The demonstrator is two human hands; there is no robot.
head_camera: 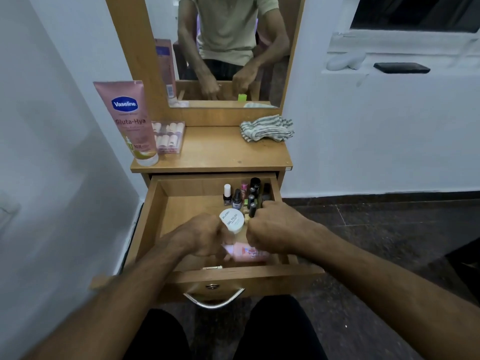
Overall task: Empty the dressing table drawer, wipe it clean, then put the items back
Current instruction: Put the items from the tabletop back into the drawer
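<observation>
Head view: both hands reach into the open drawer (155, 216); left hand (205, 236) curls round a white jar (232, 220), right hand (272, 227) grips a dark bottle (252, 211). Behind, a striped cloth (267, 127) lies on the bench (215, 152).

The left hand (205, 236) is blurry, and its fingertips hide behind the white tub (232, 220); I cannot tell what it holds; the pink bottle (249, 253) under both hands is blurry too, and its words cannot be read; the right hand (275, 227) covers part of the little dark bottles (250, 198), so they are hard to count; the drawer (153, 219) hides its front inside wall; the mirror (226, 48) cuts off the person above the chest.
</observation>
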